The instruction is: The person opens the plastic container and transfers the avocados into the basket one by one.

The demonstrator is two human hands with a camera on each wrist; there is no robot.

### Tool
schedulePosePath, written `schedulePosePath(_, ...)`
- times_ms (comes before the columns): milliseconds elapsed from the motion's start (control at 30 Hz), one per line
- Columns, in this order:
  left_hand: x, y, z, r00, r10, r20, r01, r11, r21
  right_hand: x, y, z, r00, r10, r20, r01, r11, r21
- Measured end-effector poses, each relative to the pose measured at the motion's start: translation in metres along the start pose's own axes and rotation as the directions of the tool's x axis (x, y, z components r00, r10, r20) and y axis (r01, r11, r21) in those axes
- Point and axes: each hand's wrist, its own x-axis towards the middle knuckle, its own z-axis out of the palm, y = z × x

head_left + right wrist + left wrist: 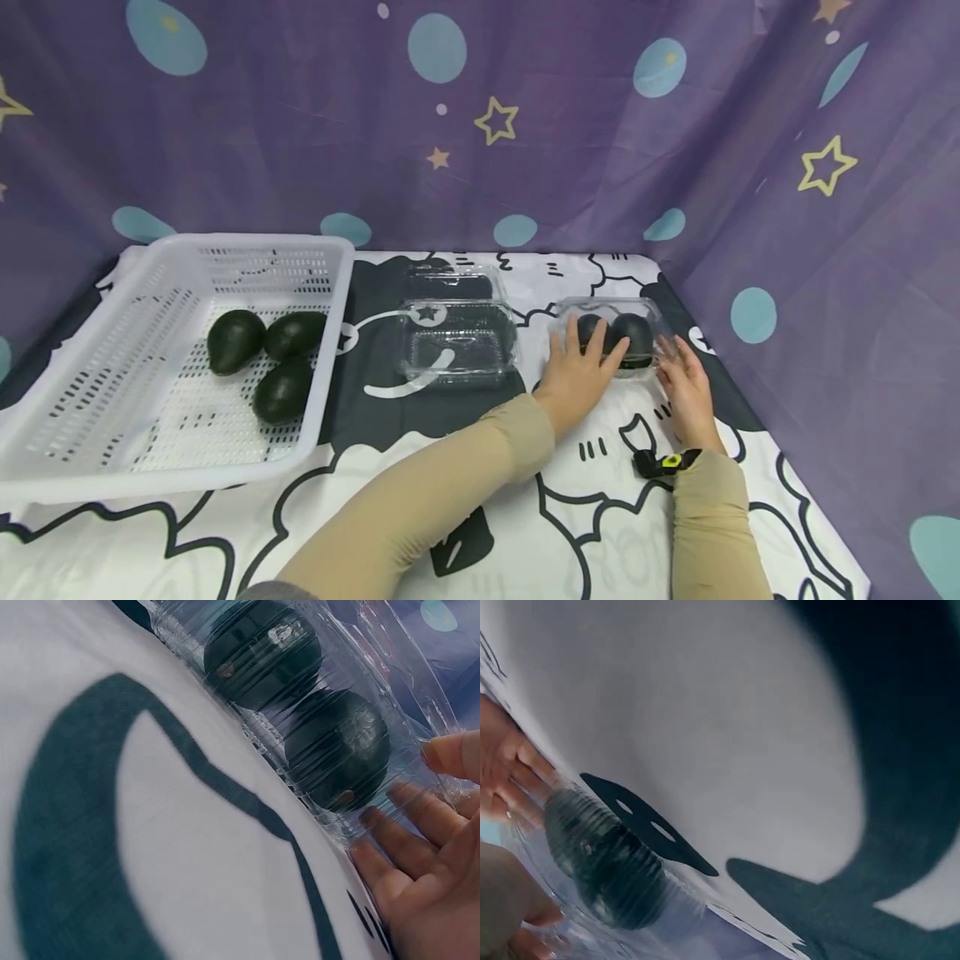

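Note:
A clear plastic clamshell container point(651, 310) on the table's right side has two dark green avocados point(632, 335) in it. In the right wrist view, the avocados point(337, 750) show through its ribbed wall. My left hand point(576, 379) reaches over the front of the container, its fingers spread across the top. My right hand point(688, 390) is at the right end. Its fairly straight fingers point(420, 851) touch the side wall, with the thumb up by the rim. In the left wrist view, the left hand point(510, 896) is partly cut off.
A white perforated basket point(318, 400) with three avocados point(283, 392) stands on the left. Between the basket and my hands lies another clear clamshell point(459, 337), lid folded back. Behind the patterned tablecloth point(360, 517) hangs a purple curtain point(315, 133).

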Motion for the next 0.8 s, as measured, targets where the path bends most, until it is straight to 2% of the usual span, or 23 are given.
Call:
schedulePosePath(133,-0.002,-0.005,0.003,0.999,-0.003,-0.039,0.001,0.998,-0.055,0.001,0.0,0.0,1.0,-0.005,0.009,0.005,1.0,0.01)
schedulePosePath(300,-0.001,-0.008,0.002,1.0,-0.014,-0.02,0.012,0.994,-0.108,0.002,0.0,-0.001,1.0,0.003,0.017,-0.003,0.999,0.04)
schedulePosePath(400,0.002,-0.012,-0.001,1.0,-0.011,-0.029,0.007,0.99,-0.143,0.002,0.0,-0.001,1.0,0.011,0.019,-0.012,0.998,0.061)
schedulePosePath(500,0.003,-0.018,-0.004,0.997,0.004,-0.079,-0.017,0.987,-0.162,0.002,0.0,-0.001,1.0,0.016,0.022,-0.018,0.996,0.083)
schedulePosePath(633,0.004,-0.026,-0.01,0.985,0.061,-0.163,-0.076,0.993,-0.09,0.002,-0.002,0.0,0.999,0.026,0.027,-0.029,0.995,0.1)
schedulePosePath(667,0.004,-0.028,-0.01,0.983,0.062,-0.173,-0.079,0.992,-0.095,0.002,-0.002,-0.001,0.999,0.026,0.024,-0.028,0.995,0.1)
schedulePosePath(733,0.006,-0.033,-0.013,0.984,0.041,-0.176,-0.071,0.984,-0.166,0.001,-0.003,-0.001,1.0,0.021,0.022,-0.023,0.996,0.087)
schedulePosePath(800,0.008,-0.038,-0.015,0.986,-0.008,-0.169,-0.045,0.952,-0.304,0.001,-0.003,-0.002,1.0,0.014,0.018,-0.015,0.997,0.071)
